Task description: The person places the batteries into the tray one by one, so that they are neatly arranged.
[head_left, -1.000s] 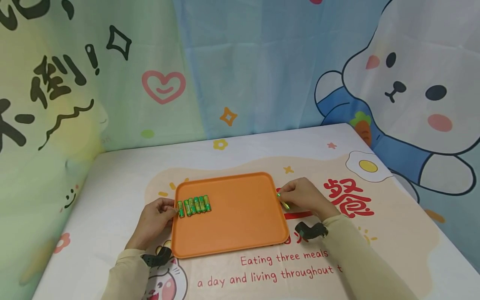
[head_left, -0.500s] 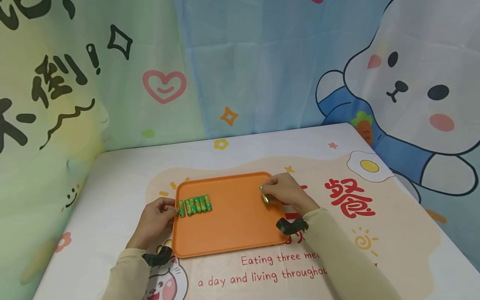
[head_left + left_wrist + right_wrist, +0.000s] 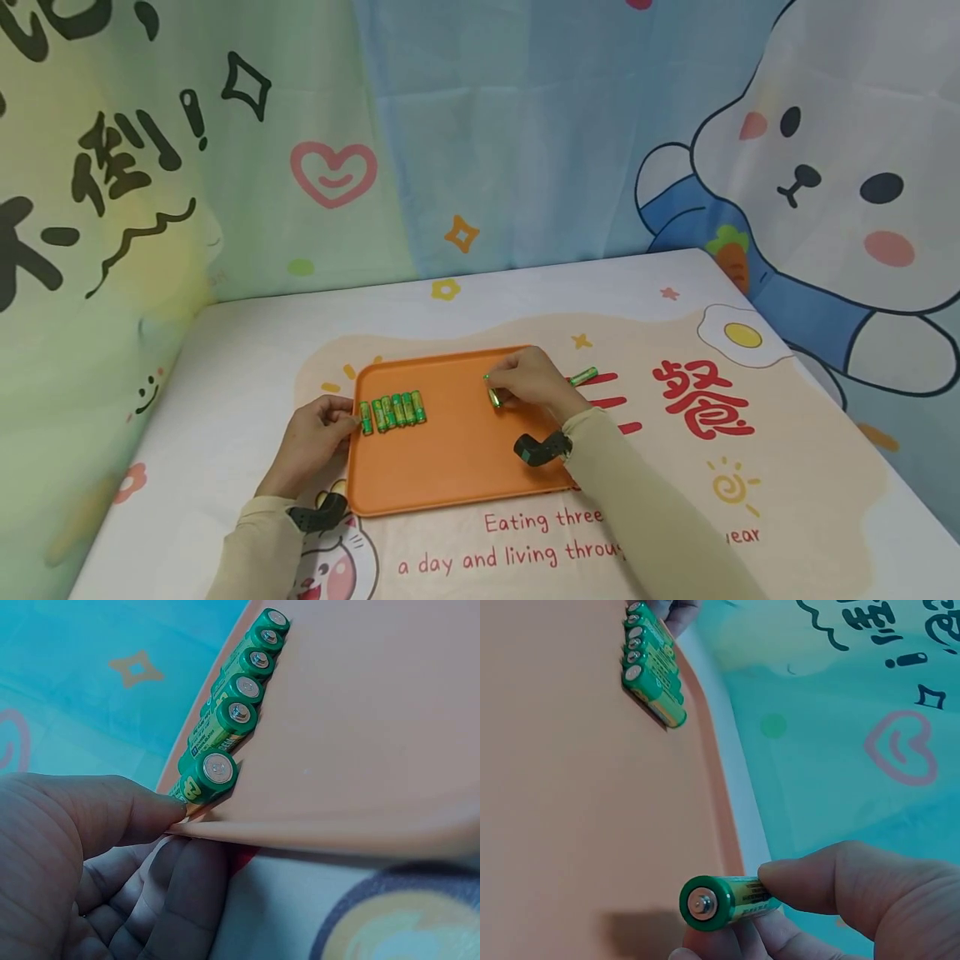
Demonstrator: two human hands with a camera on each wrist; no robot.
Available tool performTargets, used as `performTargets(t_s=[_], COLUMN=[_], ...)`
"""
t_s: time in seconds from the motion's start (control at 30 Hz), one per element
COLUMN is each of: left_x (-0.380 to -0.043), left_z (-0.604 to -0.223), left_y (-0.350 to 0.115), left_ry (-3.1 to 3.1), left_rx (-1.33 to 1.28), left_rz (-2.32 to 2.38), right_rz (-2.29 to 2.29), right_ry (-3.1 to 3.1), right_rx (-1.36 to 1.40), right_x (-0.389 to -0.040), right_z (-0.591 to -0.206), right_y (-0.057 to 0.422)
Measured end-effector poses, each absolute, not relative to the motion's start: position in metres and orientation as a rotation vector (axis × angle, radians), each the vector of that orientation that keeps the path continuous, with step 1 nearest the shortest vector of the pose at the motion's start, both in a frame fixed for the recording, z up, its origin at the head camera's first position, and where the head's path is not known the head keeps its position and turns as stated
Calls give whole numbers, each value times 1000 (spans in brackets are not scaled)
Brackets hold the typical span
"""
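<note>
My left hand (image 3: 318, 437) pinches the left rim of an orange tray (image 3: 450, 492), thumb on top and fingers beneath. The thumb tip lies close beside the nearest battery of a row of green batteries (image 3: 225, 724) standing side by side on the tray. A slight gap sets the leftmost battery (image 3: 366, 418) apart from the others. Over the tray's right half, my right hand (image 3: 532, 383) pinches another green battery (image 3: 731, 900) between thumb and fingers. Its raised metal tip faces the camera in the right wrist view.
One more green battery (image 3: 583, 377) lies on the printed tablecloth (image 3: 675, 533), just right of the tray and behind the right hand. A patterned curtain (image 3: 510, 167) hangs along the table's back edge.
The right hand has moved left from beside the tray to over it, carrying the battery. A battery on the cloth has come into view behind it. The left hand stays at the rim.
</note>
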State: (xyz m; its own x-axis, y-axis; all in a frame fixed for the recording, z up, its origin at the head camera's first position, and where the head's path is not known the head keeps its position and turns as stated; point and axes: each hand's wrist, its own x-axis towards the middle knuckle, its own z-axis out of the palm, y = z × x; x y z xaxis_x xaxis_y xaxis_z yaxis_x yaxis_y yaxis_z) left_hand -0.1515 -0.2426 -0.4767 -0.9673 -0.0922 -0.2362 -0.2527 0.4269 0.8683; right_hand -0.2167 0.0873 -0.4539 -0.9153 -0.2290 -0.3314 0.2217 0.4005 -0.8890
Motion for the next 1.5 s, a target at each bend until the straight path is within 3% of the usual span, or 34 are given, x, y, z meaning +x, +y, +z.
performTargets(t_s=[1.5], left_x=[-151], left_z=[-477], left_y=[-243], left_ry=[2522], left_rx=[-283], left_rz=[1593], right_rz=[-1500], right_ry=[2280], right_rx=[-117], right_x=[-215], right_z=[-454], right_y=[12])
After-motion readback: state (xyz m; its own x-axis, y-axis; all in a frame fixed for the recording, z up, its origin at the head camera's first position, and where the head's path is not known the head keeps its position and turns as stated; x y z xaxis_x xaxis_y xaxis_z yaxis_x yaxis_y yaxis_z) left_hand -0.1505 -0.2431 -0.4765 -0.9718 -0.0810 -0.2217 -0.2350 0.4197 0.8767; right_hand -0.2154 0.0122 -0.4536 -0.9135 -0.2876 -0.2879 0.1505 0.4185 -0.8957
